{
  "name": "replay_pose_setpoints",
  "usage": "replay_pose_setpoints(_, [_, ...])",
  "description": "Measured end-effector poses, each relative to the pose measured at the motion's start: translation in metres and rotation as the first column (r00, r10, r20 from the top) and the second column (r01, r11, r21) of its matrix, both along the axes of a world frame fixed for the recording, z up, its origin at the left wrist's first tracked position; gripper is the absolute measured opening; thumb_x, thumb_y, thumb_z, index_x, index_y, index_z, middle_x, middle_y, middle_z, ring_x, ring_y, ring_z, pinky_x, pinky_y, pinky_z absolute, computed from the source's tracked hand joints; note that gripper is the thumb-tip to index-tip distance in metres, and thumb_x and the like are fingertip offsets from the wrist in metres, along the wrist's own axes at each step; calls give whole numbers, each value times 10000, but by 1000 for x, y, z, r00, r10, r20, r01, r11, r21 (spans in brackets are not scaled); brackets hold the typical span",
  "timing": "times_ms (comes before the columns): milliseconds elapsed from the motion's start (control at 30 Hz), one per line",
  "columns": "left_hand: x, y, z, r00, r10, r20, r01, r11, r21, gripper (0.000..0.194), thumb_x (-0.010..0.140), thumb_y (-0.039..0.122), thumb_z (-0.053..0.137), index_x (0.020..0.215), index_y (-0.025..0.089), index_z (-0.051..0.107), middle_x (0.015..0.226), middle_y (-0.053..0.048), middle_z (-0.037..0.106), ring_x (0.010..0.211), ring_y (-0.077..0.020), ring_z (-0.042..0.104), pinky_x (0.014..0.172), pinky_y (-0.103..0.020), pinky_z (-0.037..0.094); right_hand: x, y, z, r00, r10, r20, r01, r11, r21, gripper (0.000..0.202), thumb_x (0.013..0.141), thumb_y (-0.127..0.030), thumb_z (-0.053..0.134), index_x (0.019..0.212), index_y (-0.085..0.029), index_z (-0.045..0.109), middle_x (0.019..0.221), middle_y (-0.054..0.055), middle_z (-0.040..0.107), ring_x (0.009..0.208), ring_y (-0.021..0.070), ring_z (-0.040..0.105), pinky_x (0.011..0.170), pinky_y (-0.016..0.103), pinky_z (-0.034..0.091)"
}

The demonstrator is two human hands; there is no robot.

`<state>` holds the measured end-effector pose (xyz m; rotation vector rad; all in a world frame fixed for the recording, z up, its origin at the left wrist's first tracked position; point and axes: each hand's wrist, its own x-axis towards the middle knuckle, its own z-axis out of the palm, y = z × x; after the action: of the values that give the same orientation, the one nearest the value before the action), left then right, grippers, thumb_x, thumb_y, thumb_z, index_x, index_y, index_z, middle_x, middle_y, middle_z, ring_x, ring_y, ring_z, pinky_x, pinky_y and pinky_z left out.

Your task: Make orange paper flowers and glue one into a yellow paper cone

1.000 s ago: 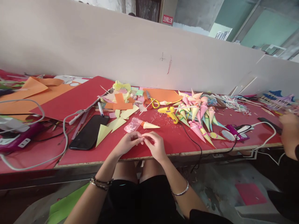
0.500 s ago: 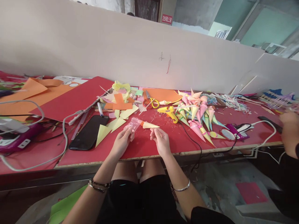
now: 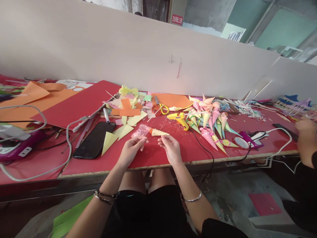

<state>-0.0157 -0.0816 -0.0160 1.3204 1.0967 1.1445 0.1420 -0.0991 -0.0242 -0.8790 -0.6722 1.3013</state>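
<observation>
"Paper cone (image 3: 159, 132), pale yellow with an orange end; where is it?"

"On the red table (image 3: 148, 158), lying on its side, tip to the right, just beyond the gap between the hands; it has not shifted since the earlier frames."

"And from the left?"

"A black phone (image 3: 92, 142) first, then pointed yellow paper pieces (image 3: 109, 142); next a clear plastic bag (image 3: 140, 131) by the cone's orange end, with the left hand (image 3: 131, 151) just in front of it."

"Its fingers?"

"Curled, thumb close to the forefinger; half a second ago they were over the bag's near edge, now they point towards the other hand; whether they hold anything thin, I cannot tell."

"The right hand (image 3: 172, 151)?"

"Near the cone's tip, thumb and forefinger nearly together; I cannot tell if something is between them; a second ago both hands met, now they stand apart, though nearer than half a second ago."

"Further right?"

"A yellow glue gun (image 3: 180, 120), unmoved; a heap of pastel cones (image 3: 215, 115); at the edge, another person's hand (image 3: 304, 127), blurred."
</observation>
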Motion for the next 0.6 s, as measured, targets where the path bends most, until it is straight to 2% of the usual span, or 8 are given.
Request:
replay_pose_setpoints(100, [1, -1, 2, 1000, -5, 23, 5, 1000, -23, 304, 733, 445, 521, 757, 145, 560, 628, -9, 574, 411, -53, 333, 443, -223, 313, 0, 0, -2, 1000, -4, 3, 4, 1000, 0, 304, 653, -446, 648, 710, -149, 608, 590, 13, 641, 481, 86, 563, 461, 197, 427])
replay_pose_setpoints(200, [3, -3, 6, 996, 1, 84, 1, 1000, -27, 339, 768, 476, 466, 625, 169, 474, 442, 41, 405, 386, -62, 297, 410, -221, 272, 0, 0, -4, 999, -36, -6, 37, 999, 38, 320, 683, -463, 616, 630, -150, 573, 477, -26, 573, 390, 54, 479, 392, 174, 360])
replay_pose_setpoints(300, [3, -4, 7, 990, 39, 135, -41, 999, 12, 373, 779, 452, 458, 535, 190, 350, 427, 62, 293, 407, -68, 272, 425, -218, 262, 1, 0, -3, 999, -36, -36, 38, 998, 56, 238, 629, -370, 692, 662, -158, 588, 494, -46, 573, 424, 43, 487, 424, 162, 378])
replay_pose_setpoints(400, [2, -3, 5, 999, 31, 32, -33, 998, 53, 298, 745, 396, 519, 560, 177, 438, 463, 53, 371, 462, -76, 333, 486, -219, 298, 2, 0, -2, 998, 8, -69, -7, 1000, 23, 266, 574, -298, 735, 782, -165, 635, 686, -1, 664, 603, 79, 600, 559, 183, 458])
replay_pose_setpoints(467, [0, -2, 3, 999, 15, -38, -13, 999, 52, 233, 718, 380, 553, 637, 162, 538, 508, 40, 454, 503, -84, 381, 543, -226, 330, 2, 0, -2, 997, 12, -76, -12, 1000, 4, 281, 600, -326, 712, 818, -162, 645, 760, 24, 678, 657, 96, 619, 587, 197, 469])
replay_pose_setpoints(533, [0, -2, 2, 999, 5, -38, -4, 1000, 25, 245, 714, 396, 549, 698, 152, 576, 567, 23, 514, 503, -84, 389, 561, -238, 342, 2, 0, -4, 998, -6, -60, 6, 1000, 2, 280, 658, -396, 653, 794, -152, 647, 666, 14, 657, 547, 79, 583, 498, 187, 433])
replay_pose_setpoints(600, [0, -3, 3, 1000, -6, 4, 6, 1000, -3, 280, 738, 429, 513, 701, 155, 561, 560, 18, 510, 482, -85, 373, 537, -244, 334, 2, 1, -6, 999, -21, -28, 22, 999, 33, 306, 706, -444, 595, 736, -143, 642, 509, -26, 574, 407, 46, 472, 401, 174, 348])
